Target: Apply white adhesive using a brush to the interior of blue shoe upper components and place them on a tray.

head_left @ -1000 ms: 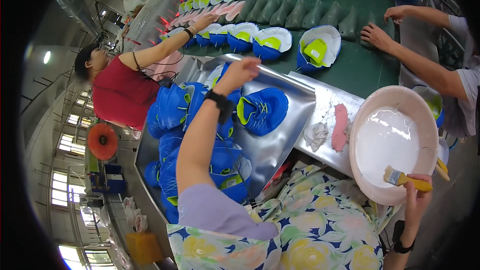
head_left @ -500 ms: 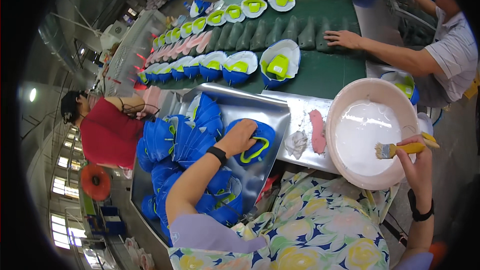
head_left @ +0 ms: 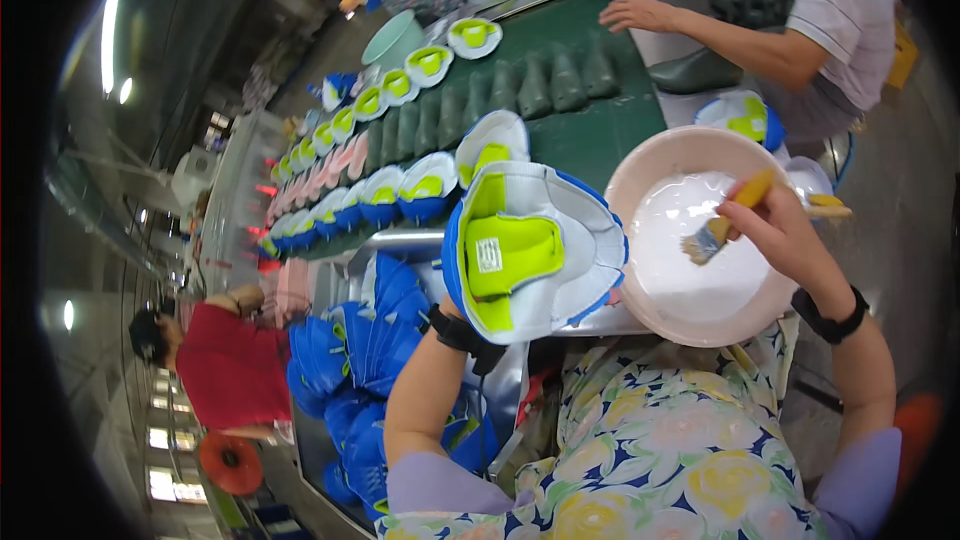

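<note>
My left hand [head_left: 452,308] is mostly hidden behind a blue, white and lime shoe upper [head_left: 530,240], which it holds up open-side toward me. A black band sits on that wrist. To the right, my right hand [head_left: 785,230] grips a yellow-handled brush [head_left: 725,220], its bristles over the white glue in a pink basin [head_left: 700,240]. The basin sits on the metal tray at my right front.
A pile of blue shoe uppers [head_left: 350,360] fills the metal tray at left. A green conveyor [head_left: 590,130] carries rows of uppers [head_left: 395,195] away. A person in red [head_left: 225,365] works at left; another person's arm [head_left: 720,30] rests across the belt.
My left hand picked one upper off the blue pile and raised it in front of me. My right hand brought the brush from the basin's edge to above the glue.
</note>
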Action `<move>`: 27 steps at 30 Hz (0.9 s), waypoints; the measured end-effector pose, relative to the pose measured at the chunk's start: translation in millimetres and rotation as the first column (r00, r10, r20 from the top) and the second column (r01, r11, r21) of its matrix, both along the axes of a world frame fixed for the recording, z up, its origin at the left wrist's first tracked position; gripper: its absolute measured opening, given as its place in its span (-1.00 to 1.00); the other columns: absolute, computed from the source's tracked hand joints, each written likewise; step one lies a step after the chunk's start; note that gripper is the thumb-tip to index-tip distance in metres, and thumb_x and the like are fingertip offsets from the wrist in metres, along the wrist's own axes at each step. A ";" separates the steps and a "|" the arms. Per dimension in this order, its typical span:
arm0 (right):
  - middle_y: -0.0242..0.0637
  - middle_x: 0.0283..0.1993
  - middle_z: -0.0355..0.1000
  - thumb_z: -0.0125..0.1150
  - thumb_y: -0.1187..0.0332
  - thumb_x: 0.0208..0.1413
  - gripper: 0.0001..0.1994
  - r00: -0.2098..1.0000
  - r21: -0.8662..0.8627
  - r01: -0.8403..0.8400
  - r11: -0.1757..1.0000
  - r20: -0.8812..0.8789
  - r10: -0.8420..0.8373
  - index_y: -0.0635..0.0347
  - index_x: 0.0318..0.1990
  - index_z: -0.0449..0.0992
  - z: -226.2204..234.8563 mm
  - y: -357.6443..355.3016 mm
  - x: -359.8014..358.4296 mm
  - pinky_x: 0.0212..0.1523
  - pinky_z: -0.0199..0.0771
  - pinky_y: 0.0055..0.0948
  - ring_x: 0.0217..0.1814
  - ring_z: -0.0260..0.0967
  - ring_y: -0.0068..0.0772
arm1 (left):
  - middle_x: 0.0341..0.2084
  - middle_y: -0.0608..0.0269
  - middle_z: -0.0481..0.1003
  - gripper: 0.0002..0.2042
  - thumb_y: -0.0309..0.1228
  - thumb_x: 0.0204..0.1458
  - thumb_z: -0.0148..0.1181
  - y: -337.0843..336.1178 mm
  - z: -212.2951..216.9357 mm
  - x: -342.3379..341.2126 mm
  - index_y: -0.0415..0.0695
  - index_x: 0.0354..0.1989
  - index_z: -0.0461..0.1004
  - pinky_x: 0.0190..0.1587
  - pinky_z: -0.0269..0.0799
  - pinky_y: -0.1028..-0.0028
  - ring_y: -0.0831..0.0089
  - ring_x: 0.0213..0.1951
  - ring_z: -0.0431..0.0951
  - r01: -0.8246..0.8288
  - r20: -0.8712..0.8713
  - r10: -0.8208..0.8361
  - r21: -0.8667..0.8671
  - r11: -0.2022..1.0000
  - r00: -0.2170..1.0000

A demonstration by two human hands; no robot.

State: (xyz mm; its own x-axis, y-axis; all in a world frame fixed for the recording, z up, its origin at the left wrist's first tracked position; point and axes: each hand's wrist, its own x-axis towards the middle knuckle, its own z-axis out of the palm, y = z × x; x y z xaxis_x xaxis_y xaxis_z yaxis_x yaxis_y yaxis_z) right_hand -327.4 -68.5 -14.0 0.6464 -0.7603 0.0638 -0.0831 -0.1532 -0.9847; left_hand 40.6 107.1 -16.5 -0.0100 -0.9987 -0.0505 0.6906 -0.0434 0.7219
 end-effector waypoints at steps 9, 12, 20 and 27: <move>0.00 -0.35 0.55 0.39 0.30 0.06 -0.74 0.858 -0.271 -0.394 0.878 -0.451 0.246 0.26 -0.23 0.49 -39.7 -22.4 36.0 -0.23 0.47 -0.13 -0.27 0.53 0.07 | -0.02 -0.12 0.57 -0.58 -0.27 0.34 -0.05 -30.4 -8.0 -37.3 -0.31 0.24 0.33 0.13 0.54 0.03 0.03 0.01 0.60 -0.079 0.386 0.083 -0.025 0.997 0.919; -0.04 -0.34 0.56 0.38 0.32 0.06 -0.75 0.703 -0.405 -0.586 0.701 -0.685 0.192 0.25 -0.22 0.49 -62.8 -28.6 24.4 -0.22 0.46 -0.13 -0.26 0.53 0.07 | -0.01 -0.15 0.56 -0.53 -0.15 0.37 -0.13 -33.9 -2.7 -29.6 -0.18 0.32 0.24 0.09 0.56 -0.01 -0.03 -0.03 0.62 0.102 0.922 0.172 -0.220 0.970 0.347; -0.20 -0.38 0.53 0.34 0.37 0.13 -0.81 0.997 -0.406 -0.077 0.911 -0.009 0.080 0.25 -0.21 0.48 11.6 -46.8 -5.1 -0.25 0.48 -0.38 -0.29 0.55 -0.30 | 0.06 -0.10 0.52 -0.48 -0.03 0.37 -0.16 -60.2 -5.5 -38.4 -0.15 0.33 0.26 0.10 0.56 0.03 0.00 0.01 0.60 0.087 0.253 -0.189 0.366 0.926 0.949; -0.16 -0.40 0.56 0.36 0.28 0.13 -0.73 1.000 -0.518 -0.005 0.856 0.014 0.015 0.30 -0.23 0.47 30.9 -45.2 11.3 -0.27 0.51 -0.39 -0.35 0.56 -0.31 | 0.12 -0.25 0.46 -0.35 0.08 0.35 -0.30 -85.7 5.3 -70.6 -0.25 0.34 0.22 0.15 0.50 -0.10 -0.17 0.04 0.56 0.106 0.100 -0.112 0.064 0.992 0.989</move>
State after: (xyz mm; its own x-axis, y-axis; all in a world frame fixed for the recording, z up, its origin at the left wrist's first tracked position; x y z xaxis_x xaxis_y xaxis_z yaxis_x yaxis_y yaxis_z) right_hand -316.1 -113.7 16.9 0.6490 -0.6080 0.4572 -0.0631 -0.6420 -0.7641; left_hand -30.0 21.4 -11.3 -0.1107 -0.9872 -0.1146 0.6014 -0.1584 0.7831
